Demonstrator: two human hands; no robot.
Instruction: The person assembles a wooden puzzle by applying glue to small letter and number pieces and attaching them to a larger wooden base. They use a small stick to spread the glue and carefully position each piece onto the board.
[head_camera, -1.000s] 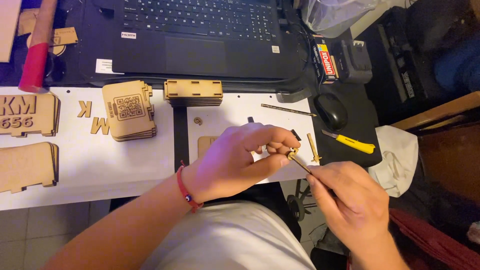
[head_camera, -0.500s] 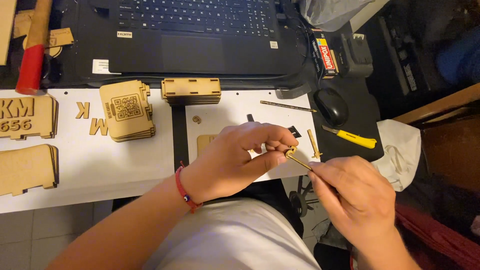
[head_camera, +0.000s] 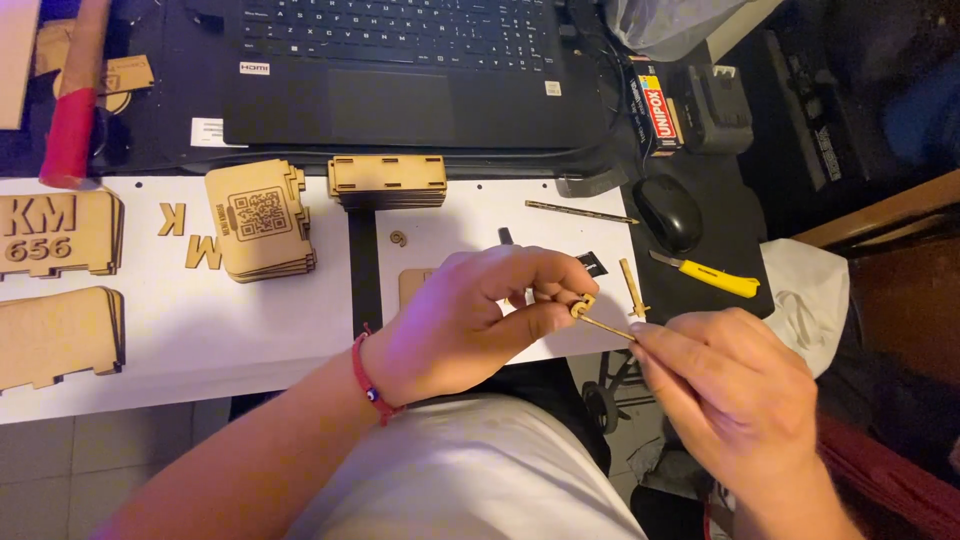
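The left hand (head_camera: 480, 315) pinches a small wooden cutout (head_camera: 582, 305) above the table's front edge; the right hand (head_camera: 735, 385) grips a thin stick (head_camera: 605, 327) whose tip touches it. Below lies a white table (head_camera: 200, 330) with stacked wooden panels (head_camera: 262, 218), a black laptop (head_camera: 400, 70) behind. Both hands sit slightly lower in view than half a second ago. The cutout is pale, curled, tiny.

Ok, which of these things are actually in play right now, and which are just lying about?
In play:
left hand
small wooden piece
thin stick
right hand

Lying about:
laptop
mouse
yellow-handled knife
stacked wooden panels
loose wooden letters
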